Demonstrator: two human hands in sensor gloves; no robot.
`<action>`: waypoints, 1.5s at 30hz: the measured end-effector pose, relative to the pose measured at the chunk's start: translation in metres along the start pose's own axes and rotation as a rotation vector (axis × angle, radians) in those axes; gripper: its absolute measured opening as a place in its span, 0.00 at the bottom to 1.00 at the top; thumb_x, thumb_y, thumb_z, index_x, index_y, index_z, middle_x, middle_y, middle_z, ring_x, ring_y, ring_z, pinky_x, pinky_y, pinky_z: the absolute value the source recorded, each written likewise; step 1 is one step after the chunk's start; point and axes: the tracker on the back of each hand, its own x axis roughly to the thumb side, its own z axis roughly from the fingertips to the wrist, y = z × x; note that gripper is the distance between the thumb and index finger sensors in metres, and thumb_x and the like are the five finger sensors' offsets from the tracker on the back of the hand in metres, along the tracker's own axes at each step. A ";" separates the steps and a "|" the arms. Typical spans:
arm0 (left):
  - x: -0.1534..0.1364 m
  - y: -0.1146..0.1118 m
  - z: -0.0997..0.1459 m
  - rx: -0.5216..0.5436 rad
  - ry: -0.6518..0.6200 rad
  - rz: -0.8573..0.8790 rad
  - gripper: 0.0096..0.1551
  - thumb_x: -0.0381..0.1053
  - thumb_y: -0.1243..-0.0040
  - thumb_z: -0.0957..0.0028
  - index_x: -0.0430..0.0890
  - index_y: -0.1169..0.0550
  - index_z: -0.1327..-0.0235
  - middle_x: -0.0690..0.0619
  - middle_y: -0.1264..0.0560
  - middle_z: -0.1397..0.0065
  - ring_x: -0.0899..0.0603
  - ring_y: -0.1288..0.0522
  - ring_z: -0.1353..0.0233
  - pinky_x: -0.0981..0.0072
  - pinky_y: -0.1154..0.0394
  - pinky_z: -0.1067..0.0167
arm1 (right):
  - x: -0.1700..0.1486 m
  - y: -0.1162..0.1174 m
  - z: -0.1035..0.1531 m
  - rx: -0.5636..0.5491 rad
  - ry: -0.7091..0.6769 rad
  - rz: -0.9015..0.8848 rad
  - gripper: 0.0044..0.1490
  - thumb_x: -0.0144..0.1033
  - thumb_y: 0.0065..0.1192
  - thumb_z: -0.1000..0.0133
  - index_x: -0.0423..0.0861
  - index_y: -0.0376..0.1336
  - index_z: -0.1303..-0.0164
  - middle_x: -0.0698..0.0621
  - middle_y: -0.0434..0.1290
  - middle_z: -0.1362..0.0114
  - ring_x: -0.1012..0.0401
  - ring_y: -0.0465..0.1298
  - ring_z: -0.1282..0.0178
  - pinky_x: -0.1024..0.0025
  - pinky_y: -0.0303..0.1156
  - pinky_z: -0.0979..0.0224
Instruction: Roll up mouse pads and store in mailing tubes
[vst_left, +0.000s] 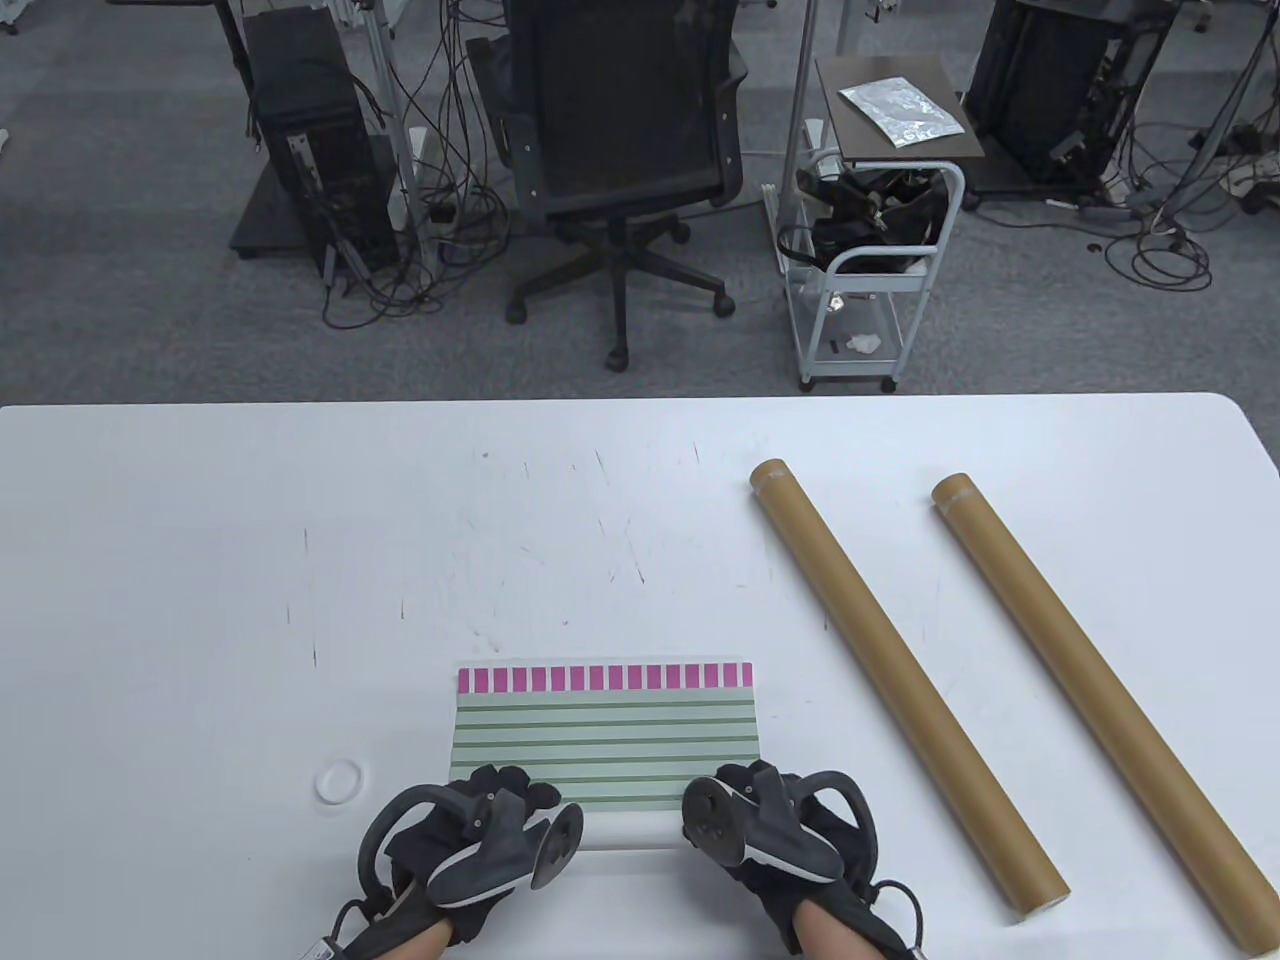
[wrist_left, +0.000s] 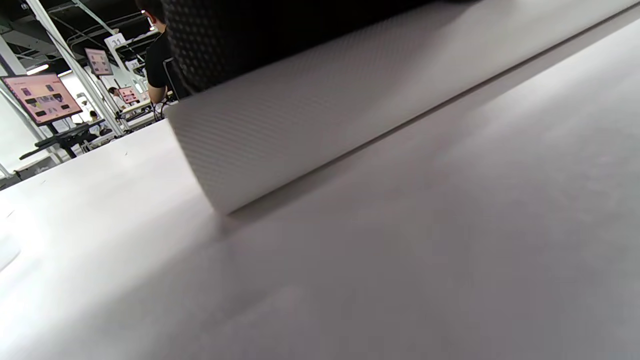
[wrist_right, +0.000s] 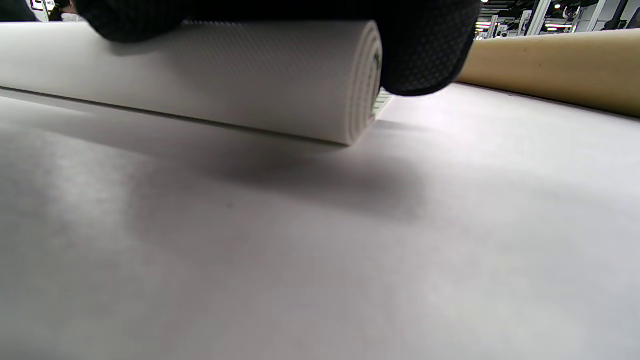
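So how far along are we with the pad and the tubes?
Done: the near edge of the mouse pad is rolled into a few turns. In hand: left hand and right hand rest on the roll. Left: the striped stretch, then loading; both mailing tubes lie untouched.
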 end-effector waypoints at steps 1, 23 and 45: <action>-0.001 -0.001 -0.001 -0.017 0.008 0.017 0.26 0.60 0.56 0.55 0.66 0.29 0.41 0.63 0.25 0.38 0.52 0.22 0.39 0.67 0.21 0.39 | 0.000 0.000 0.000 0.000 0.001 0.001 0.31 0.50 0.50 0.50 0.55 0.67 0.37 0.54 0.74 0.36 0.55 0.76 0.40 0.55 0.72 0.31; -0.007 0.000 0.006 0.011 -0.019 0.046 0.30 0.65 0.48 0.59 0.68 0.29 0.40 0.64 0.23 0.36 0.52 0.19 0.38 0.70 0.19 0.40 | 0.007 -0.002 -0.002 -0.023 -0.008 0.002 0.30 0.48 0.51 0.48 0.55 0.66 0.36 0.54 0.75 0.34 0.55 0.76 0.39 0.56 0.72 0.31; -0.007 -0.007 0.005 0.006 -0.020 0.063 0.30 0.59 0.55 0.54 0.64 0.32 0.35 0.62 0.27 0.30 0.50 0.22 0.31 0.65 0.22 0.35 | 0.007 0.000 0.002 0.067 -0.049 -0.001 0.33 0.44 0.49 0.48 0.52 0.62 0.30 0.51 0.70 0.30 0.53 0.73 0.36 0.52 0.70 0.29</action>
